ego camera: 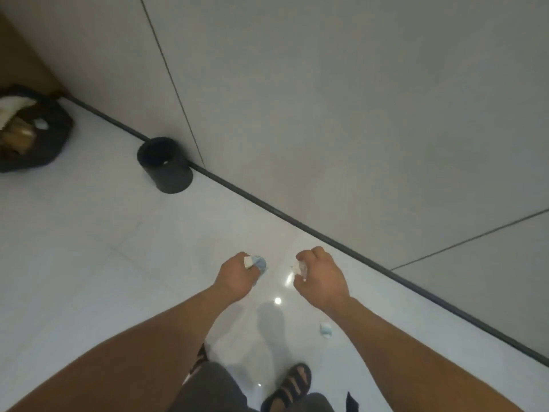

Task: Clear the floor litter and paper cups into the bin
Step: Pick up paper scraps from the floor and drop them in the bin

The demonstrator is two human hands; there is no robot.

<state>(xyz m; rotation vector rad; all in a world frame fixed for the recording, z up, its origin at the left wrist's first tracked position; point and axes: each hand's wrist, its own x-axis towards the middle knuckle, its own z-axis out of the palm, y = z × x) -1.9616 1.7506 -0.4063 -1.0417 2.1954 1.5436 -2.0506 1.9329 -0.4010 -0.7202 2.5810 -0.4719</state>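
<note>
While our left hand [236, 273] grips one blue-white scrap [259, 263] and our right hand [320, 273] pinches one pale wrapper [298, 270], one loose scrap [326, 329] lies below; one black bin [165, 165] stands against the wall [326, 114], open floor [89, 263] between.

The glossy white tiled floor [89, 248] carries a black cylindrical bin [175, 179] at 10 o'clock, against the wall base, and an open black refuse bag [59, 132] at 9 o'clock. A crumpled blue-and-white scrap [326, 328] lies at 5 o'clock; a sandalled foot [292, 388] stands at 6 o'clock.

1 head camera, looking steeply down at floor [89, 263], wall base.
</note>
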